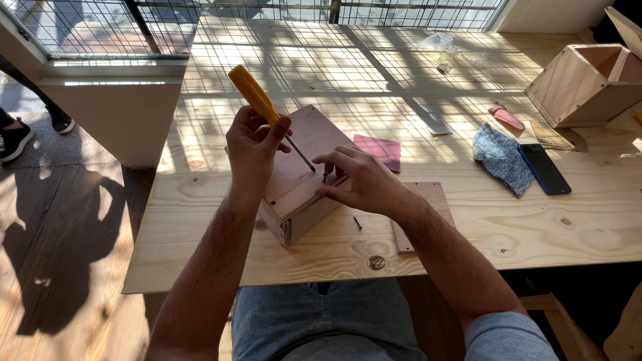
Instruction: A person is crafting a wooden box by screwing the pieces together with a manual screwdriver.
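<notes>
A small wooden box point(301, 180) lies tilted on the pine worktable point(508, 227), near its front edge, with its broad reddish-brown top face up. The left hand point(253, 144) is wrapped around a yellow-handled screwdriver point(267, 113), fingers curled tight on the lower handle, the thin shaft slanting down so its tip meets the box's top face near the right edge. The right hand point(358, 182) rests on that same edge of the box, thumb and forefinger pinched together on a small dark screw point(325, 176) just beside the screwdriver tip, the other fingers draped over the box's side.

Just in front of the box, a loose screw point(358, 222) lies on the table. A flat wooden panel point(428, 214) sits to the box's right, partly under the right forearm. Behind the box lies a pink sanding sheet point(380, 150). Further right of the box are a blue-grey cloth point(498, 157) and a dark phone point(544, 168) touching it, then a larger open wooden box point(582, 83) near the table's far right corner.
</notes>
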